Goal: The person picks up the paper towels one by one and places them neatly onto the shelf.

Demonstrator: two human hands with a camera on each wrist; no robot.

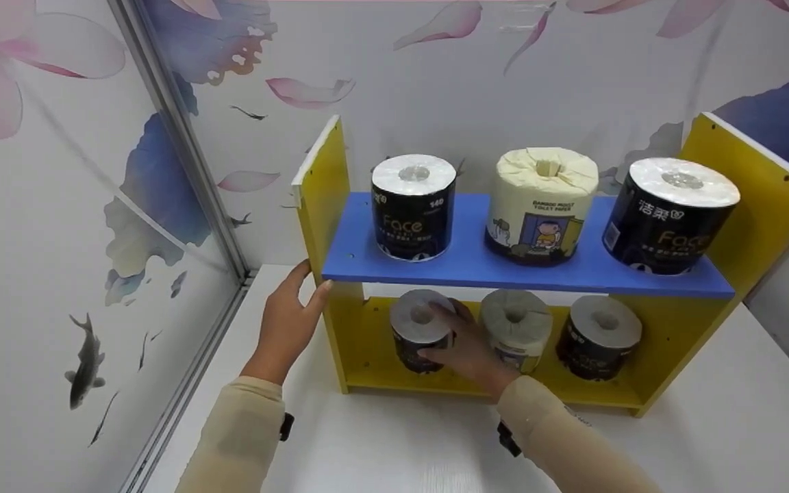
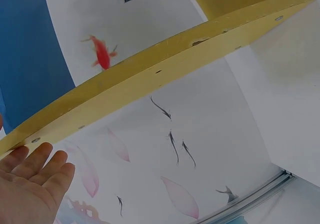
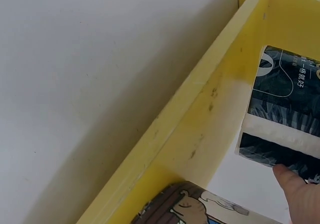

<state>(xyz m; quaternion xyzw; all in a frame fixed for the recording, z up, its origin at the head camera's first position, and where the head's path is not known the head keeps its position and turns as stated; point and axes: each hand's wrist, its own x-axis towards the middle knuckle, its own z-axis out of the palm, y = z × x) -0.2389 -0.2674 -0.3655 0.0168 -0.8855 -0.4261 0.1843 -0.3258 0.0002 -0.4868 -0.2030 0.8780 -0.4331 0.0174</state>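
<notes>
My right hand [image 1: 470,346] grips a black-wrapped toilet paper roll [image 1: 408,335] at the left of the shelf's lower tier. The thumb lies across its front; the other fingers are around its right side, partly hidden. In the right wrist view, the thumb touches the dark wrapper [image 3: 285,104]. My left hand [image 1: 288,329] holds the left side panel [image 1: 319,205] of a small yellow-and-blue shelf, thumb at the front edge and fingers on the outer face. The left wrist view shows those fingers [image 2: 42,169] against the panel [image 2: 145,76].
On the lower tier also stand a cream roll [image 1: 514,318] and a black roll [image 1: 596,342]. The blue upper board [image 1: 470,226] bears a black roll [image 1: 411,212], a cream roll [image 1: 542,205] and another black roll [image 1: 668,219]. A white table [image 1: 381,438] supports the shelf, near a patterned wall [image 1: 381,82].
</notes>
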